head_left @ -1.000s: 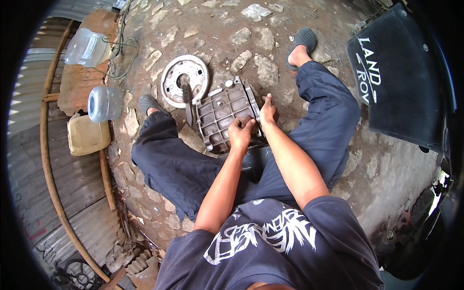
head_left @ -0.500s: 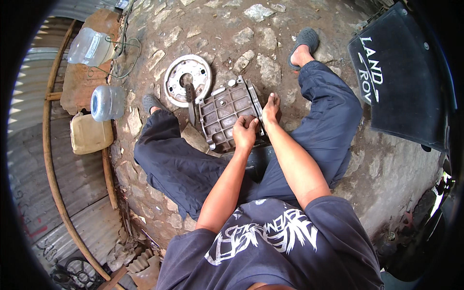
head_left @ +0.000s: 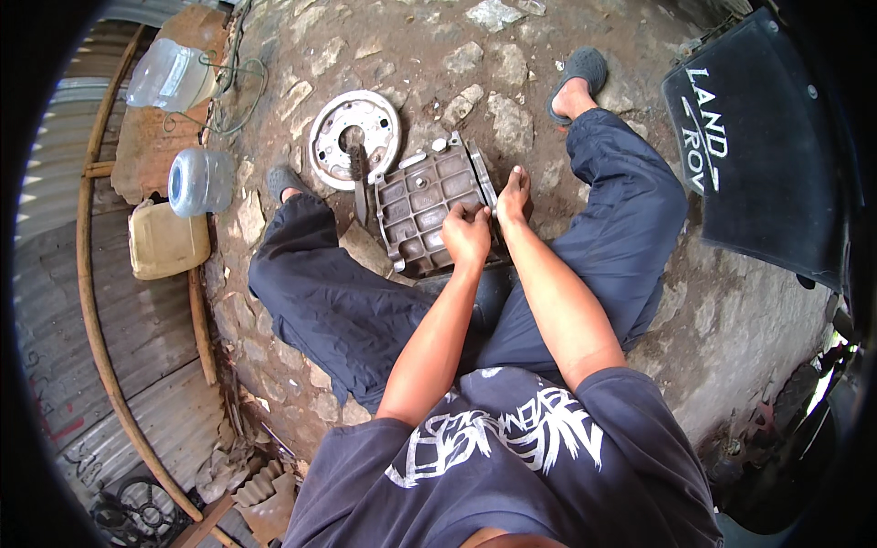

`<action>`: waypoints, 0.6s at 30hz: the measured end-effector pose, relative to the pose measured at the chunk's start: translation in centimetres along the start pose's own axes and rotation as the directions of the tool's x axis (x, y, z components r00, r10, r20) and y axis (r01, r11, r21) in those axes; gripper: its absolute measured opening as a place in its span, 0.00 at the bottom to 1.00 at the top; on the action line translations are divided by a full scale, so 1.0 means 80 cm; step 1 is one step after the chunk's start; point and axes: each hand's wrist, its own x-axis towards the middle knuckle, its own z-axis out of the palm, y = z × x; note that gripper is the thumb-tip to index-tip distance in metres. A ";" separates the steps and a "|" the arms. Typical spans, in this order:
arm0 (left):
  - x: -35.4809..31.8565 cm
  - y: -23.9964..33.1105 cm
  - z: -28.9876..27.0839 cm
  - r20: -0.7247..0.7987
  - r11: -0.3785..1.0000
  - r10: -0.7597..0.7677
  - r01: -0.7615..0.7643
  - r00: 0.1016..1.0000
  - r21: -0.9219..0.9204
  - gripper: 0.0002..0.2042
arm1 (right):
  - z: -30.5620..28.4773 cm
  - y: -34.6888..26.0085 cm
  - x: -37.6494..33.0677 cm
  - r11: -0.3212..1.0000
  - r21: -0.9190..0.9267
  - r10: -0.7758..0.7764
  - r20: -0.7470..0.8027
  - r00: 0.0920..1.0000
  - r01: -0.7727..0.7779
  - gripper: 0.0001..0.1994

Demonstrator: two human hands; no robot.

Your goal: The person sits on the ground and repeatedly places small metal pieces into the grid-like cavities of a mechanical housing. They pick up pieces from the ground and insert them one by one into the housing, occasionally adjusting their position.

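Observation:
A ribbed grey metal housing (head_left: 425, 205), boxy and grimy, rests on the ground between my legs. My left hand (head_left: 468, 236) is closed over its right part, with the fingers pinched near the edge flange; whatever they hold is too small or hidden to make out. Along the outer right side, my right hand (head_left: 513, 199) grips the housing's edge, its fingers partly hidden. A wire brush (head_left: 359, 178) with dark bristles leans on a round, whitish metal plate (head_left: 322, 137) with a central hole, just beyond the housing to the left.
Uneven stony ground surrounds me. At left are a clear plastic jug (head_left: 169, 82), a bluish bottle (head_left: 203, 183), a yellowish jerrycan (head_left: 169, 240) and a bent wooden pole (head_left: 89, 301) by corrugated sheets. A black panel (head_left: 763, 155) with white lettering stands at right.
My left hand has shifted slightly up and to the right along the housing, its fingers drawn closer to the edge. My right hand stays at the same side.

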 end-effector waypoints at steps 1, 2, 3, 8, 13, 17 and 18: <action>0.006 0.004 0.002 -0.028 1.000 0.023 -0.023 0.999 0.018 0.08 | 0.001 -0.001 0.002 1.000 0.002 0.001 0.005 1.000 -0.001 0.34; 0.011 0.008 0.004 -0.056 0.998 0.047 -0.045 0.997 0.037 0.08 | 0.001 0.000 0.002 1.000 0.005 0.003 0.009 1.000 -0.003 0.34; 0.015 0.009 0.005 -0.041 1.000 0.022 -0.021 0.999 0.014 0.08 | -0.001 -0.001 0.002 0.999 0.018 0.031 0.016 0.999 -0.032 0.34; 0.001 -0.005 -0.014 0.000 0.996 0.084 -0.084 0.996 0.001 0.09 | -0.006 -0.014 -0.008 0.997 -0.032 0.064 0.023 0.998 -0.064 0.34; 0.013 -0.002 -0.007 0.001 0.996 0.089 -0.089 0.996 0.009 0.10 | -0.004 -0.012 -0.007 0.998 -0.003 0.056 0.019 0.998 -0.056 0.35; 0.021 -0.008 -0.005 0.046 1.000 0.027 -0.026 0.999 -0.008 0.12 | -0.008 -0.021 -0.013 0.994 -0.027 0.109 0.025 0.994 -0.108 0.35; 0.018 -0.010 -0.009 0.055 1.000 0.011 -0.010 0.998 -0.023 0.12 | -0.008 -0.021 -0.013 0.995 -0.032 0.094 0.020 0.995 -0.094 0.35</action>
